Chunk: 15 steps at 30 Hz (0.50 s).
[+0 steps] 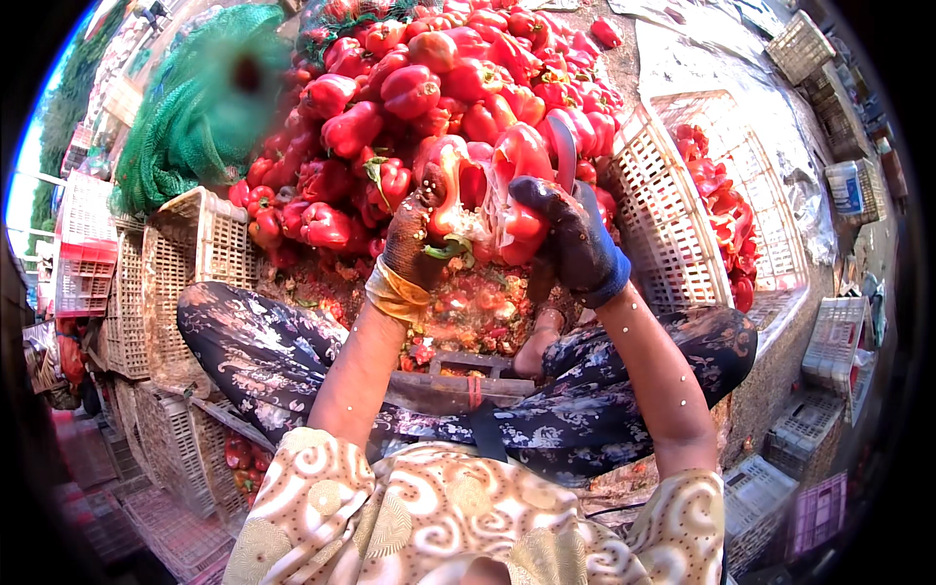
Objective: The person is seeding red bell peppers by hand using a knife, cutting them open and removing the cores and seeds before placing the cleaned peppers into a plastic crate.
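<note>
Between my hands a red bell pepper (519, 161) is split open, its pale pith, seeds and green stem showing. My left hand (411, 242), in a dark, seed-specked glove with a yellowish cuff, is closed round its left part. In a dark glove with a blue cuff, my right hand (585, 244) grips the right part with the thumb pressed on it. A knife (563, 146) with a curved blade points up from that same hand, its handle hidden in the palm. Just beyond lies a large heap of whole red bell peppers (409, 91).
On the right, a pale plastic crate (668, 219) holds red pepper pieces (717, 185). Green netting (180, 132) lies at the far left, above stained crates (219, 239). Seeds and pepper scraps (468, 307) cover the ground before my crossed legs. More crates (834, 336) line the right side.
</note>
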{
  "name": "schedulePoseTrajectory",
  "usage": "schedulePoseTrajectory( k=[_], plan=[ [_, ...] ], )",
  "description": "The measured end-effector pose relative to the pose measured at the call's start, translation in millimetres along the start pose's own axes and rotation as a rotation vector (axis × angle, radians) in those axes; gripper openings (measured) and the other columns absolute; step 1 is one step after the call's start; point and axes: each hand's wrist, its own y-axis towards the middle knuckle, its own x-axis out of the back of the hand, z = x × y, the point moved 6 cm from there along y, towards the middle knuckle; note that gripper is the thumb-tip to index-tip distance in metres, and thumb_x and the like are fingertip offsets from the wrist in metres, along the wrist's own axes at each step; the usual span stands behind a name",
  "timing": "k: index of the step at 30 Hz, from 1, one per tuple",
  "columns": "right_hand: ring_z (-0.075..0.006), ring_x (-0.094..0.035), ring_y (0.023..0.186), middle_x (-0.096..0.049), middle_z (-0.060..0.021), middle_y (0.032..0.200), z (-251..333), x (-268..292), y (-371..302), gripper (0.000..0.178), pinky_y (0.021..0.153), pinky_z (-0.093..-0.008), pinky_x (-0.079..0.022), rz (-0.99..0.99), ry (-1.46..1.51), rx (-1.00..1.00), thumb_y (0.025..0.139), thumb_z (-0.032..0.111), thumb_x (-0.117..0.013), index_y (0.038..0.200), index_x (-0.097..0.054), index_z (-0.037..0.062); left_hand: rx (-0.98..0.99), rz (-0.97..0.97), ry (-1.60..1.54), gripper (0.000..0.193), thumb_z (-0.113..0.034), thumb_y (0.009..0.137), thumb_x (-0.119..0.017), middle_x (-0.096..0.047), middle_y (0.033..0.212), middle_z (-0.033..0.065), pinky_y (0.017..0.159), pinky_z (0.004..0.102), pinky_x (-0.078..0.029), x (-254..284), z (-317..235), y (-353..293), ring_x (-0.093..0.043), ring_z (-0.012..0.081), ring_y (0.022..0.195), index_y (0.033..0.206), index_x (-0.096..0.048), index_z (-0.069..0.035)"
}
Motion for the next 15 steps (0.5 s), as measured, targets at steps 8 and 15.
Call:
schedulePoseTrajectory(
  k=[8,15],
  plan=[
    [-0.0089,-0.061,0.088,-0.065,-0.0046,0.099,-0.6,-9.9,5.4,0.031,0.077,-0.0274,-0.052,0.016,-0.065,0.324,0.085,0.010,-0.071,0.111,-0.059,-0.0004,0.011,-0.291,0.498,0.025,-0.030,0.091,-0.063,-0.066,0.088,0.0048,0.056,0.0222,-0.050,-1.0,-7.4,-23.2,-0.065,0.0143,0.069,0.103,-0.060,-0.008],
    [-0.0299,-0.063,0.103,-0.063,-0.0144,0.113,3.7,-33.0,-18.2,0.056,0.088,-0.0359,-0.051,0.224,-0.682,0.766,0.075,0.015,-0.078,0.125,-0.053,0.0068,-0.323,-0.099,0.691,0.028,-0.023,0.095,-0.055,-0.063,0.103,0.0067,0.075,0.0323,-0.055,22.7,-13.6,-11.5,-0.065,0.0171,0.088,0.118,-0.055,-0.007]
  ],
)
